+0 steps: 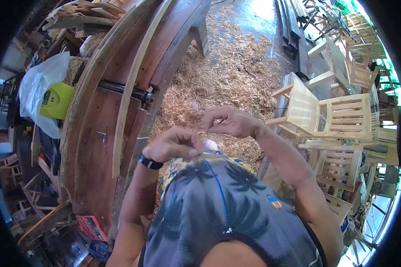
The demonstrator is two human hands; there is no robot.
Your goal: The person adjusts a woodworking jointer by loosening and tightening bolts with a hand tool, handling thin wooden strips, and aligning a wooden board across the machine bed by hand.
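Observation:
My left hand (176, 144), with a dark watch (150, 162) on its wrist, is raised in front of my body. Its fingers are curled with thumb and fingertips close together. Just to its right and a little farther out is my right hand (231, 121), its thumb and index finger pinched. Anything held in either pinch is too small or hidden to make out. The hands are apart from each other, above the shaving-covered floor. To the left of my left hand, a long thin wooden strip (131, 84) lies along the wooden workbench (91, 160).
A black cylindrical tool (124, 91) lies across the bench under the strip. Farther left are a yellow-green box (57, 100) in clear plastic and a red case (92, 228). Wooden chairs (300, 107) stand at the right. Wood shavings (236, 62) cover the floor ahead.

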